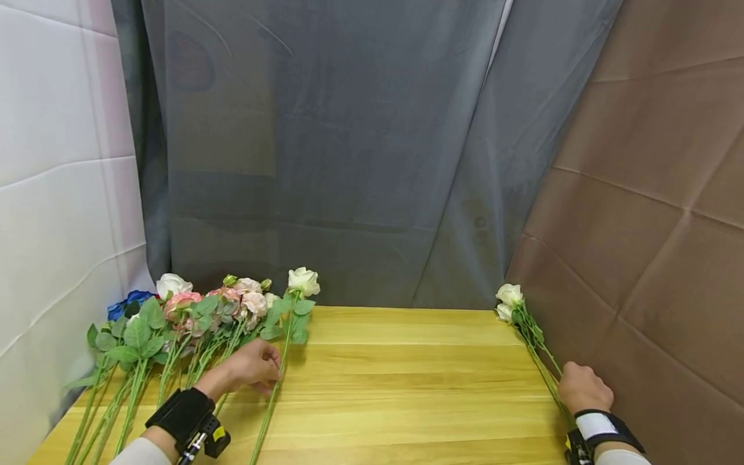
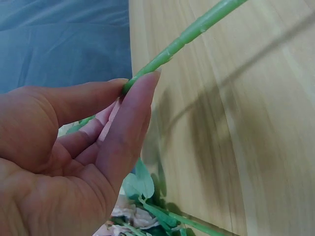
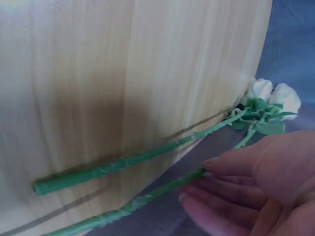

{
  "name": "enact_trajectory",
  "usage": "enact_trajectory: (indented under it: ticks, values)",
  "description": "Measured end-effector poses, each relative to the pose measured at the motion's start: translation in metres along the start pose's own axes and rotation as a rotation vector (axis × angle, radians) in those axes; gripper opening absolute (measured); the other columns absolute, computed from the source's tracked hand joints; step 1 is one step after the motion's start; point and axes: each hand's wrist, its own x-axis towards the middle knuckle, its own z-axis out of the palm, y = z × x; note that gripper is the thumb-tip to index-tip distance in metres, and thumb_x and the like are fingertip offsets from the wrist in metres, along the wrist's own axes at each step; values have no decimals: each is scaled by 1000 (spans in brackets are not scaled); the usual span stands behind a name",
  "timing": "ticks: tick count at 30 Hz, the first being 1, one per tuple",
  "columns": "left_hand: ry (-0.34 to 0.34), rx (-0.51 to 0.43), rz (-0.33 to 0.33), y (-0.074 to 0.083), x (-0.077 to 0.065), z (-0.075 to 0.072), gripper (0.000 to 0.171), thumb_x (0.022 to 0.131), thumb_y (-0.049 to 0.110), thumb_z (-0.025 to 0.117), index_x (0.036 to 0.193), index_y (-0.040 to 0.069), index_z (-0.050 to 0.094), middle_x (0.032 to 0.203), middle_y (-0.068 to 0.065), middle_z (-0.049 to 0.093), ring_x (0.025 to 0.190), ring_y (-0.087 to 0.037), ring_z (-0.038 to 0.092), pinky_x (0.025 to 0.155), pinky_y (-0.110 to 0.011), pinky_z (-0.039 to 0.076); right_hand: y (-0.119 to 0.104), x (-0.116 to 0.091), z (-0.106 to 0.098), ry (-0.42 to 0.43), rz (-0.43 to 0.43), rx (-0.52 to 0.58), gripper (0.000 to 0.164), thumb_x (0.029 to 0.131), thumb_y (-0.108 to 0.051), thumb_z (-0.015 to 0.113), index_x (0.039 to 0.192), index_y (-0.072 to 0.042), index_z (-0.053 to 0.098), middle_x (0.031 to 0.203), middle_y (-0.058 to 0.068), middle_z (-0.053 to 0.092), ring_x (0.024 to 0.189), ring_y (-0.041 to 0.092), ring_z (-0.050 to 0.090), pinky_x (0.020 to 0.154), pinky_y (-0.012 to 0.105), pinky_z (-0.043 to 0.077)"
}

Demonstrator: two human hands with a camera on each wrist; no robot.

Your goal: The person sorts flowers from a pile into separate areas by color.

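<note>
With thumb and forefinger, my left hand [image 1: 254, 367] pinches the green stem of a white rose [image 1: 303, 281], whose bloom points to the back of the table. The left wrist view shows that stem [image 2: 189, 35] lifted a little over the wood, casting a shadow. At the right edge, my right hand [image 1: 584, 389] pinches the stem [image 3: 172, 186] of one of two white roses [image 1: 509, 296] lying together. The second rose's stem [image 3: 118, 166] lies beside it on the wood, apart from the fingers.
Several artificial flowers lie at the left of the wooden table [image 1: 407, 387]: pink peonies [image 1: 181, 302], a white bloom [image 1: 172, 285] and a blue bloom [image 1: 130, 302]. A grey cloth [image 1: 349, 161] hangs behind, a white one [image 1: 64, 168] left, a brown one [image 1: 657, 213] right.
</note>
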Motion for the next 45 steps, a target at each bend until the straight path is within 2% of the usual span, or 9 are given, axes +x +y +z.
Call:
enact_trajectory:
  ticks: [5, 10, 16, 20, 23, 29, 33, 37, 45]
  values:
    - [-4, -24, 19, 2, 2, 0, 7, 88, -11, 59, 91, -7, 55, 76, -6, 50, 70, -21, 58, 65, -42, 62, -12, -3, -13, 7, -3, -23, 20, 94, -4, 52, 100, 8, 67, 97, 37, 65, 79, 49, 66, 58, 57, 50]
    - [-4, -74, 68, 4, 7, 1, 8, 90, -12, 57, 94, -6, 52, 81, -7, 46, 76, -21, 54, 69, -47, 62, -37, -9, -24, 47, -19, -1, 14, 93, -7, 57, 91, 3, 66, 85, 27, 65, 72, 40, 64, 55, 53, 47]
    - [39, -66, 126, 17, 13, 5, 8, 91, -10, 60, 96, -7, 54, 87, -11, 50, 81, -24, 61, 71, -47, 62, -78, -20, -28, 76, -96, 88, 24, 95, -18, 61, 74, -5, 56, 67, 8, 47, 59, 23, 47, 50, 38, 36]
    - [64, -59, 138, 23, 18, 12, 8, 92, -8, 62, 97, -7, 56, 89, -12, 53, 82, -26, 64, 71, -46, 63, -106, -24, -24, 96, -214, 171, 25, 94, -21, 66, 90, 3, 66, 78, 15, 63, 64, 24, 59, 51, 41, 47]
    - [70, -59, 156, 28, 20, 16, 7, 94, -7, 62, 98, -8, 56, 89, -13, 54, 82, -26, 65, 72, -48, 62, -127, -30, -16, 98, -318, 272, 36, 95, -21, 70, 113, 10, 66, 103, 27, 70, 83, 35, 69, 65, 49, 56]
    - [74, -72, 196, 37, 26, 26, 8, 95, -7, 63, 97, -8, 56, 89, -13, 53, 80, -26, 65, 70, -46, 63, -164, -50, 0, -63, -357, 632, 43, 97, -18, 71, 127, 11, 59, 116, 25, 66, 99, 37, 68, 73, 45, 62]
    - [85, -74, 207, 44, 33, 34, 8, 95, -6, 64, 97, -7, 57, 88, -12, 54, 78, -24, 64, 70, -45, 63, -187, -63, 3, -188, -356, 788, 43, 98, -18, 69, 127, 11, 56, 117, 23, 62, 105, 39, 66, 78, 49, 61]
    - [101, -77, 224, 49, 39, 43, 8, 95, -7, 64, 98, -8, 57, 87, -11, 54, 75, -21, 64, 69, -44, 63, -207, -75, 7, -274, -382, 857, 42, 98, -16, 69, 126, 11, 56, 117, 22, 62, 106, 39, 65, 81, 51, 60]
    - [150, -18, 277, 56, 49, 63, 7, 93, -9, 66, 95, -6, 59, 84, -11, 55, 70, -20, 63, 63, -40, 63, -241, -92, 9, -407, -520, 870, 45, 99, -15, 68, 131, 12, 53, 117, 22, 63, 101, 33, 67, 81, 49, 61]
